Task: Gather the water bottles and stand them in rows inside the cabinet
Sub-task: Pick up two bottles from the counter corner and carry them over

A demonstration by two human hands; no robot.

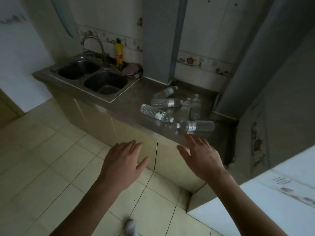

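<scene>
Several clear plastic water bottles lie on their sides on the brown countertop, right of the sink. The nearest bottle lies by the counter's front edge; another bottle lies to its left, and others are piled behind. Below the counter are the beige cabinet doors, both closed. My left hand is open, fingers spread, in front of the left door. My right hand is open too, its fingertips just below the nearest bottle, not touching it.
A double steel sink with a tap fills the counter's left part. A yellow spray can and a pink cloth sit behind it. A white appliance top stands at the lower right. Beige floor tiles lie below.
</scene>
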